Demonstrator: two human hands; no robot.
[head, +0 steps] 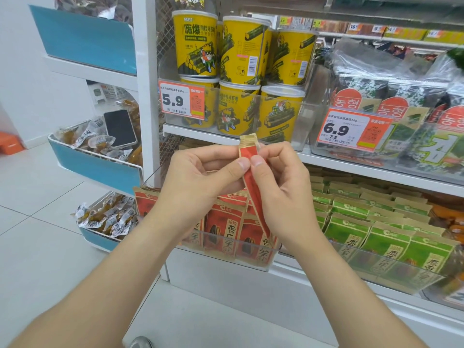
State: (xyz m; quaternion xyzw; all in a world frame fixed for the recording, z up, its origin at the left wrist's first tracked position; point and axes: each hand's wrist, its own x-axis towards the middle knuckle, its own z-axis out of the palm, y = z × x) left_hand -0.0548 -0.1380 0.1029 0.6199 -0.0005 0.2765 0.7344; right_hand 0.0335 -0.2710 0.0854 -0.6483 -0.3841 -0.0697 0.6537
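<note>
Red packet (248,153): you hold it edge-on, so its printed face cannot be read; its lower end blends into the red packs (223,229) behind it.
Left hand (198,182): your fingertips behind the packet are hidden.
Right hand (278,189): likewise; only your thumb tip shows on it.
Yellow tubs (195,43): the front ones block your view of the back row.
Upper price tags (354,27): too small and blurred to read.
Seaweed bags (414,101): the rightmost are cut off by the edge.
Shoe (140,343): cut off at the bottom edge.
</note>
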